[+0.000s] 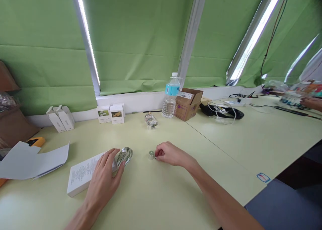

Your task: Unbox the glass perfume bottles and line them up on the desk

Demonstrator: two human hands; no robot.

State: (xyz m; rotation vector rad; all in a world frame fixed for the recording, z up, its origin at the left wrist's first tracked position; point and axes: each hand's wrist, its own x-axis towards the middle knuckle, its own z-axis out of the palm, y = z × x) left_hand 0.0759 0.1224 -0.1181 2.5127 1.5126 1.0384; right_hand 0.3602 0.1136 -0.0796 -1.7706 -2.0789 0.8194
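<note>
A clear glass bottle lies at the fingertips of my left hand, whose fingers are spread and curved beside it. The hand partly covers a long white box with small print. My right hand is pinched just right of a small silver cap that stands on the table. Something tiny shows at its fingertips, too small to name. Further back are some shiny glass and silver pieces.
Behind stand a water bottle, a cardboard box, small white boxes and two white cartons. Papers lie left. A black pouch with white cable lies right. Another person's hand is far right.
</note>
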